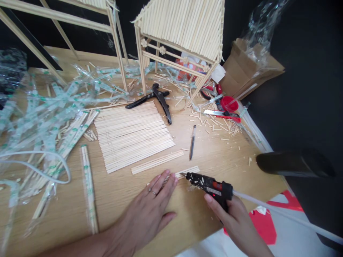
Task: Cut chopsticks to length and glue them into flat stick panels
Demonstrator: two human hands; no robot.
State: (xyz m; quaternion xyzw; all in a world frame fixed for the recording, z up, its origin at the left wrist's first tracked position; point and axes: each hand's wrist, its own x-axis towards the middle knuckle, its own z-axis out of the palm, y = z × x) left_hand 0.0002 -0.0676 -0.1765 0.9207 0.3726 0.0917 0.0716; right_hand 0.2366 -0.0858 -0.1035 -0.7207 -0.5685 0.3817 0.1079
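My right hand [237, 219] grips a black hot glue gun [210, 185] with a small red light showing and a long white glue stick [257, 201] running out of its back. The gun's nozzle points left, at or just above a narrow strip of wooden sticks [193, 169]. My left hand [148, 208], a ring on one finger, lies flat with its fingertips on that strip and covers part of it. Just beyond lies another short strip of sticks [158, 162]. Behind it is a wide mat of sticks [131, 137] laid side by side.
Pliers [160, 98] rest on the mat's far edge, near a pen [192, 142]. A stick-built model house [182, 32] stands behind. Wrappers [66, 96] crowd the left. A utility knife [222, 114], red cup [229, 103], offcuts and cardboard box [241, 67] are at right.
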